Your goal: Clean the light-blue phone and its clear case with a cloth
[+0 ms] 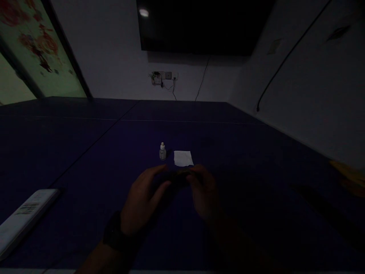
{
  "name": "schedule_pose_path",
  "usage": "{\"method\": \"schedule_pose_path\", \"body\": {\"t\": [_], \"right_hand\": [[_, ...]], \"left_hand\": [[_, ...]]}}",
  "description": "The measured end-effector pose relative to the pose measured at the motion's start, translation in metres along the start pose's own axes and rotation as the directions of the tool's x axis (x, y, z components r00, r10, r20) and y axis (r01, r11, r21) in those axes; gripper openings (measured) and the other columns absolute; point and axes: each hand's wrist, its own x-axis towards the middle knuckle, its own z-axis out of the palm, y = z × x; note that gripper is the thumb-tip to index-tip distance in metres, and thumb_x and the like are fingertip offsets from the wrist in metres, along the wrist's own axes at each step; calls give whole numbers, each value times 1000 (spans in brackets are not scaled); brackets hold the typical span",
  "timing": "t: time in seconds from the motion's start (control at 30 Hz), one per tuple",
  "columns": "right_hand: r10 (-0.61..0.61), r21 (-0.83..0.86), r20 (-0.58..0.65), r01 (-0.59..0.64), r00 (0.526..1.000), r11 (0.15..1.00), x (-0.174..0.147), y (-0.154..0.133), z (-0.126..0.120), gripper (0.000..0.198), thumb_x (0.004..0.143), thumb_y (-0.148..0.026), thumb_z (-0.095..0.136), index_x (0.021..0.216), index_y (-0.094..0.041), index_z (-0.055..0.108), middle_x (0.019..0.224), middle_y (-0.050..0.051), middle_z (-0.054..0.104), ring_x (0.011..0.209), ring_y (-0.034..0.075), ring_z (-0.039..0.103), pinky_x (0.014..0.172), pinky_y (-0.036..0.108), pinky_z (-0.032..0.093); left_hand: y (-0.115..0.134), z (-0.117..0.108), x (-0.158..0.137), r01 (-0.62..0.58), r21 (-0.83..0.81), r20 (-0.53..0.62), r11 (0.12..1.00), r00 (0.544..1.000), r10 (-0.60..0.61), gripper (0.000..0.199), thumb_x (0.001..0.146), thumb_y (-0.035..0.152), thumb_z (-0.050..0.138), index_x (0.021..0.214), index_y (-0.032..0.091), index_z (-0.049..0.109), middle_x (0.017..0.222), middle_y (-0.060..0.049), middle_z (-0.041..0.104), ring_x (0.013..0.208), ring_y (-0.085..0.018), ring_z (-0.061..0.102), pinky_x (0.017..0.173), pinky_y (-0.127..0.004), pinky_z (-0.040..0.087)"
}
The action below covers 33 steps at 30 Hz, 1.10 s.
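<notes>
In dim light, a small dark object (179, 173) spans the gap between my two hands; its kind is too dark to make out. My left hand (144, 198) has its thumb and fingers closed on the object's left end, and a black watch (114, 232) sits on that wrist. At the other end, my right hand (203, 192) pinches it with thumb and forefinger. Just beyond my hands lies a folded white cloth or tissue (183, 158). A small clear bottle with a white dropper-like top (162, 152) stands upright to its left.
A long white box (27, 215) with a printed label lies at the left on the dark blue table (85, 171). Something yellow (348, 173) is at the right edge. Sockets with cables (165, 76) and a large black screen (196, 26) are on the far wall.
</notes>
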Motion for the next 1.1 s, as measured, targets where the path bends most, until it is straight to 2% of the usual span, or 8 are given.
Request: {"method": "schedule_pose_path", "body": {"t": [0.2,0.43,0.63,0.73,0.87,0.93,1.0,1.1], "right_hand": [[176,213,-137,-145,975,966,15,12,-7,36,81,-58,81,92,-26,70,85,0,69,80,20,61,72,32,49],[308,-18,51,-307,950,951,23,15,-19,33,79,-44,81,106,-25,78,91,4,75,88,24,67,76,34,51],[386,-63,135,-381,912,922,23,29,-21,26,77,-39,82,94,-19,81,82,5,76,78,22,69,64,30,49],[355,-44,88,-353,931,935,19,33,-16,33,81,-46,78,100,-20,80,90,6,78,83,23,70,65,30,52],[112,-172,-31,-116,993,978,10,34,-11,36,92,-49,67,111,-21,77,106,10,79,96,27,74,80,38,59],[-110,-364,41,118,993,924,5,34,-10,26,97,-40,64,113,-25,77,112,9,79,103,26,74,91,41,59],[-322,-455,250,404,913,793,-1,33,-8,24,99,-26,60,118,-28,75,115,7,79,106,24,74,96,41,58],[-459,-400,538,694,707,599,-9,28,-2,36,99,-12,56,127,-28,71,118,6,78,110,23,71,98,41,58]], "left_hand": [[-18,2,8,336,-271,270,902,926,-264,34,94,47,65,112,23,79,116,-9,80,108,-29,73,95,-39,55],[-25,-1,13,442,-521,44,730,868,-495,37,81,48,79,101,17,80,96,-9,81,82,-22,73,74,-31,54],[-34,-4,16,442,-438,11,783,873,-487,37,81,50,80,96,16,80,93,-9,80,83,-21,71,74,-30,52],[-35,0,17,434,-585,39,686,859,-510,46,83,54,78,108,15,78,107,-11,79,92,-23,71,81,-33,54],[-32,8,16,475,-821,268,317,811,-520,57,93,61,65,124,13,71,127,-17,73,107,-27,71,99,-41,53],[-28,15,14,570,-809,443,145,753,-486,61,96,64,57,126,12,69,125,-18,73,105,-25,72,102,-41,52],[-25,22,12,587,-807,513,55,745,-427,62,98,67,51,124,13,69,123,-17,74,107,-24,71,104,-38,51],[-25,32,11,505,-863,477,-30,793,-379,65,99,71,43,113,15,72,116,-14,75,110,-23,70,105,-34,50]]}}
